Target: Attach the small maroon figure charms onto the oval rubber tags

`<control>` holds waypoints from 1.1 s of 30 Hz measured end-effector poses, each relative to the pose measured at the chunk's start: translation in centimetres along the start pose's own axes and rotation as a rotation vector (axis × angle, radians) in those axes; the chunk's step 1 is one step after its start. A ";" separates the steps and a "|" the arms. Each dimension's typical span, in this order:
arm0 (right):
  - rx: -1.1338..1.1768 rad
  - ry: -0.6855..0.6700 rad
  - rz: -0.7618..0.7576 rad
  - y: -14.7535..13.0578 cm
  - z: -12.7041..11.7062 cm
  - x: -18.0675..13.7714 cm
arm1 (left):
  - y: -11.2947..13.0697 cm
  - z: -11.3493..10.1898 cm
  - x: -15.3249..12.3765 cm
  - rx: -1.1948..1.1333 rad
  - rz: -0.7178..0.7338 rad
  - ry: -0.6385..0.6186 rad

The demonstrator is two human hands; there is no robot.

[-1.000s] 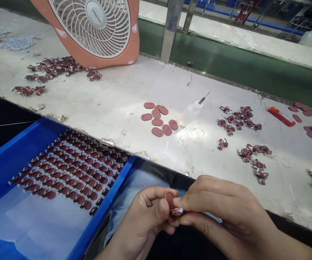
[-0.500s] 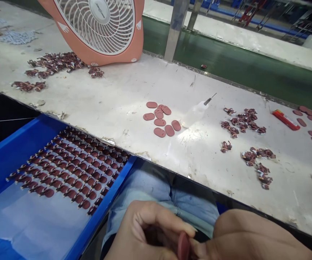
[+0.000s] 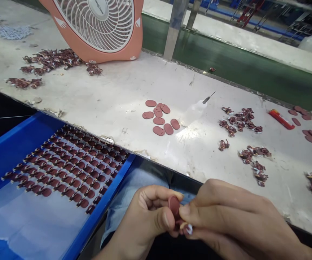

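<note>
Between the fingertips of my left hand (image 3: 150, 213) is a small reddish-brown oval disc (image 3: 173, 205), tilted on edge. My right hand (image 3: 226, 213) pinches a small brown figurine (image 3: 184, 227) with a white bit, pressed against the disc's lower side; my fingers hide most of it. Both hands are closed and meet in front of my lap. On the bench lie loose oval discs (image 3: 158, 130), some with small holes. Beside them is a translucent bottle (image 3: 195, 113) with a needle tip.
A blue tray (image 3: 119, 184) at left holds rows of figurines on oval bases (image 3: 64, 169). An orange fan (image 3: 128, 43) stands on the bench (image 3: 112, 97). Piles of brown figurines (image 3: 244, 119) and a red lighter-like object (image 3: 281, 119) lie right. Behind runs a green belt (image 3: 199, 50).
Both hands have risen into fuller view, still together. The disc has come up with them, and the figurine's white bit now shows. On the green belt, a small brown piece has shifted right.
</note>
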State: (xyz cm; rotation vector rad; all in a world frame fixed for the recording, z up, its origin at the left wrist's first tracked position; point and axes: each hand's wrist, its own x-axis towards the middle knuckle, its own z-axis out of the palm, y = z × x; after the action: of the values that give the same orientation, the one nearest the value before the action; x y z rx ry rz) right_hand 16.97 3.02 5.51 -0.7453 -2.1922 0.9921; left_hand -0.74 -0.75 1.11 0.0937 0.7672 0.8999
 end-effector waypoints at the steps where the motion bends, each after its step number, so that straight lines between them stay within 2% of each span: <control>1: -0.001 -0.009 -0.009 0.3 -0.1 0.1 | -0.1 0.0 0.1 -0.005 0.015 0.012; 9: 0.048 -0.008 -0.013 0.9 0.0 0.3 | -0.9 -0.3 0.7 -0.002 0.095 -0.011; 15: 0.043 -0.004 -0.020 1.0 -0.1 0.0 | -0.8 -0.1 0.7 0.011 0.103 -0.008; 20: 0.052 -0.003 -0.034 1.1 -0.2 0.0 | -0.7 0.0 0.6 0.022 0.099 0.042; 33: 0.083 -0.068 -0.003 1.2 -0.3 0.6 | -0.6 -0.5 0.9 0.034 0.095 0.008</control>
State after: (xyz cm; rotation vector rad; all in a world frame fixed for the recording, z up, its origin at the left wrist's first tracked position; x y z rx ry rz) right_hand 17.09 4.21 4.91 -0.6785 -2.1944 1.1149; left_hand -0.32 -0.62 0.04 0.1576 0.7910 0.9780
